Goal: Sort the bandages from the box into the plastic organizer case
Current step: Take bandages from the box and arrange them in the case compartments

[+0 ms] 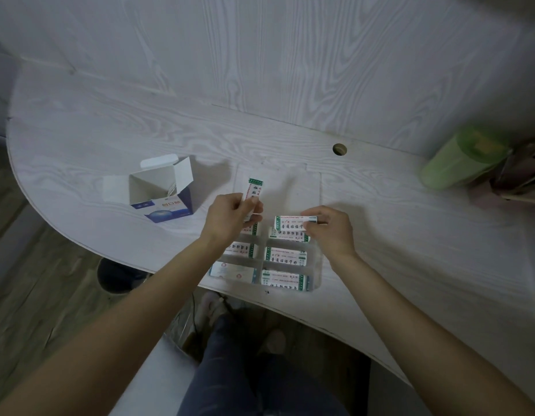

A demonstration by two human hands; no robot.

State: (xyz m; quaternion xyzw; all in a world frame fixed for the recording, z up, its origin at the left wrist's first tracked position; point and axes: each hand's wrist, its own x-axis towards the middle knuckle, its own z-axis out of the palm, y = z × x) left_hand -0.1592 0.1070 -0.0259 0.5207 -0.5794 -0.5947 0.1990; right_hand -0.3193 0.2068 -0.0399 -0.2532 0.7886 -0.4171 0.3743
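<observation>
On the left the open box (162, 190) sits on the table (380, 205); beside it my left hand (230, 217) pinches a bandage strip (254, 190) upright by its lower end. My right hand (329, 228) nips another bandage (293, 222) flat over the organizer case (317, 265), above its far right compartment. I judge these featherlight, floppy and slick, so I'd grip near an end.

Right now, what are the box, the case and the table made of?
The box looks like thin cardboard: white inside, printed blue outside, with folded flaps. The case seems to be clear plastic, since the table shows through its walls. The table looks like pale wood or a wood-print coating; the grain lines show, but I cannot tell which.
</observation>
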